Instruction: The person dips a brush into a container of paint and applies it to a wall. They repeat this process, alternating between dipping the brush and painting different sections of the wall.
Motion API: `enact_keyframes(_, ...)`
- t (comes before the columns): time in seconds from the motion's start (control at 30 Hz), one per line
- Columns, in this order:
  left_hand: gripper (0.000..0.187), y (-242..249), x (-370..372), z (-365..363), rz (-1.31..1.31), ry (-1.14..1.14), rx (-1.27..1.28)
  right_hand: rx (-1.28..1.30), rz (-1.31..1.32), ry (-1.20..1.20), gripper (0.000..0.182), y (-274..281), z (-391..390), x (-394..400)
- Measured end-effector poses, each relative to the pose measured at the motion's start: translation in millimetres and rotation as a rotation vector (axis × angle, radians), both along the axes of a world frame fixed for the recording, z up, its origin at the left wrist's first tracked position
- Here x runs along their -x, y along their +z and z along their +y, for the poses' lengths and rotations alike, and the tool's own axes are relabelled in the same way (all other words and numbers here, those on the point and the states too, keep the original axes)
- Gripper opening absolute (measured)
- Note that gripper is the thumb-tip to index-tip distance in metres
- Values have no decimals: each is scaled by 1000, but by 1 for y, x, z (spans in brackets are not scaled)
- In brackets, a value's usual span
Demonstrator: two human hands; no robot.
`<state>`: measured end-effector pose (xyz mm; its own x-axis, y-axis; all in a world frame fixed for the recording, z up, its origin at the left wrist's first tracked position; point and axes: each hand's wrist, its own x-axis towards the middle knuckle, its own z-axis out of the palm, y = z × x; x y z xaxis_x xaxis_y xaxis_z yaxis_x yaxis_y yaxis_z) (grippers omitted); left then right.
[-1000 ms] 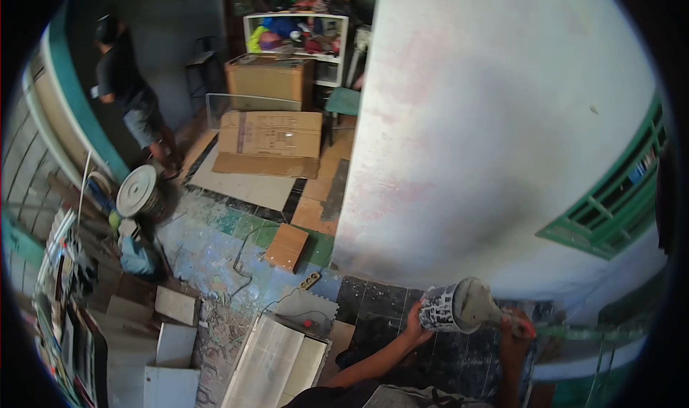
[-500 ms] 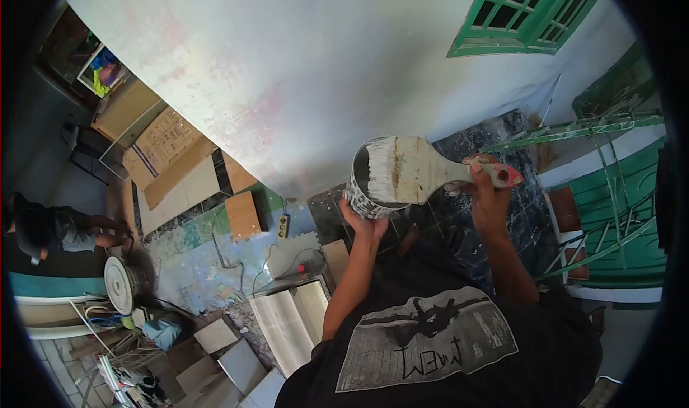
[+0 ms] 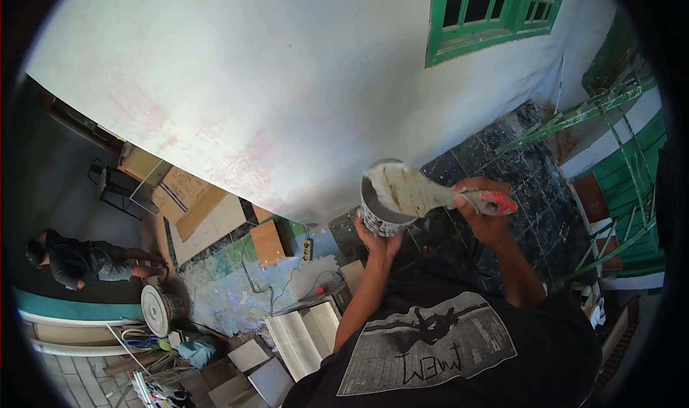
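At the far left, a person (image 3: 68, 261) in a dark shirt stood near a lidded bucket (image 3: 156, 310), and from there the blue-stained floor (image 3: 237, 300) ran rightward to a wooden block (image 3: 268, 244) and a power strip (image 3: 307, 250). The white wall (image 3: 287, 114) had a bottom edge that slanted down to a low point near the strip, then climbed away to the right. Close to the middle, the left hand (image 3: 378, 244) grasped a can (image 3: 377, 220) from below and the side, its round mouth turned upward. A paintbrush (image 3: 420, 190) was held across that mouth, pale bristles at the left end, over or within the rim; whether they touched the inside could not be told. Its long axis ran nearly level across the view, the red-tipped handle pointing right and dipping slightly. The right hand (image 3: 484, 210) had its fingers wrapped around that handle. Above it, a green window (image 3: 513, 10) was set in the wall. Farther right, black tiles (image 3: 535, 171) gave room to move between the wall's foot and a green metal frame (image 3: 585, 116), which stood well apart from the brush.
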<state>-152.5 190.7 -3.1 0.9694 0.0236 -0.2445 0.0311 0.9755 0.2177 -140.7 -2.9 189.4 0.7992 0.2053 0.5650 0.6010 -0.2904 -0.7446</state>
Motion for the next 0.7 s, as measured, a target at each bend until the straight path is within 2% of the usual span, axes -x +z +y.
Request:
enact_keyframes(0.13, 69, -3, 0, -30, 210, 24, -145, 34, 98, 189, 15, 1, -32, -11)
enact_keyframes(0.2, 68, -12, 4, -39, -44, -68, 55, 86, 10, 280, 17, 9, -50, -21)
enact_keyframes(0.27, 69, -3, 3, -56, -26, -73, -79, 75, 112, 271, 19, 7, -68, -23)
enact_keyframes(0.33, 69, -43, -3, -67, 131, -10, -253, 16, 143, 230, 18, 2, -84, -23)
enact_keyframes(0.37, 68, -49, -2, -73, 17, -80, 52, -63, 263, 248, 18, -9, -92, -22)
enact_keyframes(0.4, 67, -37, -1, -83, 25, -80, 61, -156, 362, 251, 19, -21, -100, -22)
enact_keyframes(0.43, 70, -8, -4, -101, -129, -135, 51, -223, 303, 214, 20, -33, -105, -21)
enact_keyframes(0.47, 69, -11, -7, -108, -163, -145, 3, -290, 244, 198, 22, -43, -111, -25)
enact_keyframes(0.53, 69, -24, -25, -124, -179, -156, -82, -293, 461, 198, 24, -34, -125, -19)
enact_keyframes(0.63, 69, -32, -45, -151, -191, -186, -136, -258, 372, 205, 24, -27, -146, -12)
enact_keyframes(0.7, 69, -37, -62, -161, -196, -203, -147, -123, 344, 157, 26, -21, -153, -23)
